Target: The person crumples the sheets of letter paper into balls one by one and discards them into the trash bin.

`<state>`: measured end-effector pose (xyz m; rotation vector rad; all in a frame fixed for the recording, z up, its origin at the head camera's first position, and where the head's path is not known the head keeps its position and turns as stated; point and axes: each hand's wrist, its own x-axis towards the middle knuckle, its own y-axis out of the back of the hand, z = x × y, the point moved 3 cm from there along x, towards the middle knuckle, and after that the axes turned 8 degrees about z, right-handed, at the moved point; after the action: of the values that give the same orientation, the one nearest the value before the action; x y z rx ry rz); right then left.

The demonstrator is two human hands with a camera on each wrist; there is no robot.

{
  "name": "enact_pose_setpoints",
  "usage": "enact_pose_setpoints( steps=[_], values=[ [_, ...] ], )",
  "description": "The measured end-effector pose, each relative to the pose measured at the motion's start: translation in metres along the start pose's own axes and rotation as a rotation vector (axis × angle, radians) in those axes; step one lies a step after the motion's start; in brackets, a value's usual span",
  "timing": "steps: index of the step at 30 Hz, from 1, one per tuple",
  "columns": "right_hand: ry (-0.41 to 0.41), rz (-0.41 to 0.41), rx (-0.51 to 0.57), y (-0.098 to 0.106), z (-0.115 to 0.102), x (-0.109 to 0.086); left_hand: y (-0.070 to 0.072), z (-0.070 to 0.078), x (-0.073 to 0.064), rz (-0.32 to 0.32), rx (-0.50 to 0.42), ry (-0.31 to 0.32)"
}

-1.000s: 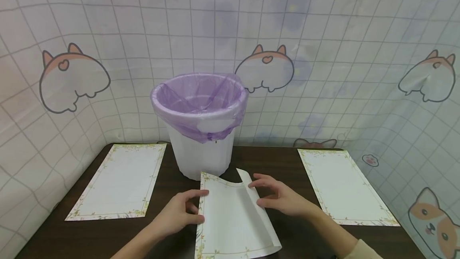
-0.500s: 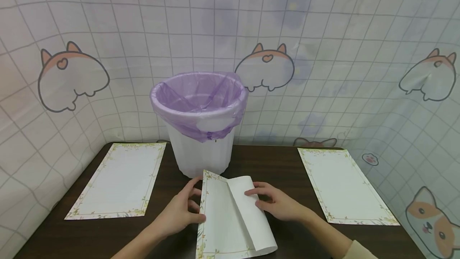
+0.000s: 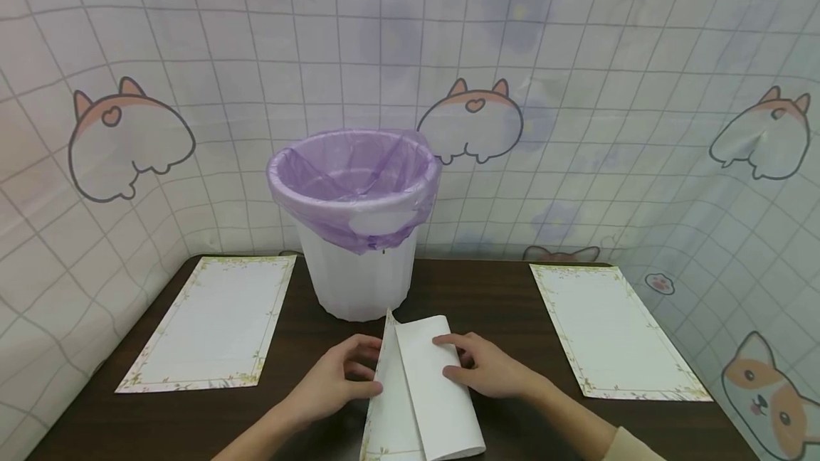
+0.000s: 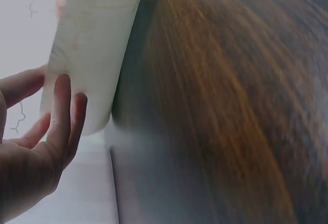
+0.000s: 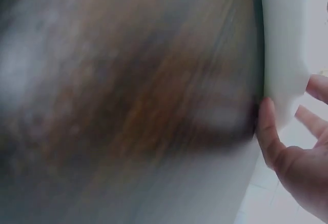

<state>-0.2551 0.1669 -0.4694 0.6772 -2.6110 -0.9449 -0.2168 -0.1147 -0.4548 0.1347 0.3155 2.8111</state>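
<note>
A sheet of white paper (image 3: pixel 440 393) with a gold floral border is bent over between my hands, its right part laid across toward the left as a plain white flap. My left hand (image 3: pixel 336 381) pinches the left edge, thumb in front and other fingers behind; in the left wrist view these fingers lie against the printed paper (image 4: pixel 92 44). My right hand (image 3: pixel 490 367) holds the rounded fold, with index finger and thumb on the flap. In the right wrist view its fingers sit on both sides of the curved paper (image 5: pixel 287 39).
Behind the bent sheet stands a white trash bin (image 3: pixel 365 283) lined with a purple bag (image 3: pixel 384 215). One bordered sheet (image 3: pixel 211 326) lies flat at left, another sheet (image 3: pixel 615 333) at right. The dark wooden table (image 3: pixel 474 290) ends at a grid-patterned curtain (image 3: pixel 576 126) with cartoon corgis.
The sheet's right side has been bent over toward the left, so the flap has grown wider. Its left edge has shifted right with my left hand.
</note>
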Motion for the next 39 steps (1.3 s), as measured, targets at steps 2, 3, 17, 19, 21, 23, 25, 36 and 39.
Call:
enact_pose_setpoints(
  steps=[2, 3, 17, 19, 21, 23, 25, 36, 39],
  values=[
    [-0.009, 0.005, -0.011, -0.001, -0.002, 0.0, -0.003, -0.002, 0.001, -0.014, -0.009, 0.009],
    [-0.012, 0.01, -0.018, -0.002, -0.002, 0.0, -0.005, -0.003, 0.002, -0.023, -0.022, 0.016],
    [-0.018, 0.065, -0.063, -0.007, -0.01, 0.002, -0.027, -0.011, 0.011, -0.113, -0.155, 0.118],
    [-0.017, 0.063, -0.044, -0.007, -0.011, 0.002, -0.03, -0.011, 0.013, -0.115, -0.159, 0.112],
    [-0.013, 0.067, -0.015, -0.008, -0.012, 0.002, -0.032, -0.011, 0.014, -0.112, -0.162, 0.108],
    [-0.006, 0.077, 0.028, -0.008, -0.013, 0.003, -0.034, -0.011, 0.015, -0.101, -0.165, 0.109],
    [0.002, 0.09, 0.075, -0.007, -0.015, 0.003, -0.036, -0.011, 0.015, -0.078, -0.173, 0.113],
    [0.023, 0.127, 0.289, -0.009, -0.019, -0.001, -0.036, -0.008, 0.015, 0.002, -0.311, 0.141],
    [0.054, 0.143, 0.309, -0.007, -0.02, -0.001, -0.035, -0.007, 0.014, 0.006, -0.321, 0.133]
  ],
)
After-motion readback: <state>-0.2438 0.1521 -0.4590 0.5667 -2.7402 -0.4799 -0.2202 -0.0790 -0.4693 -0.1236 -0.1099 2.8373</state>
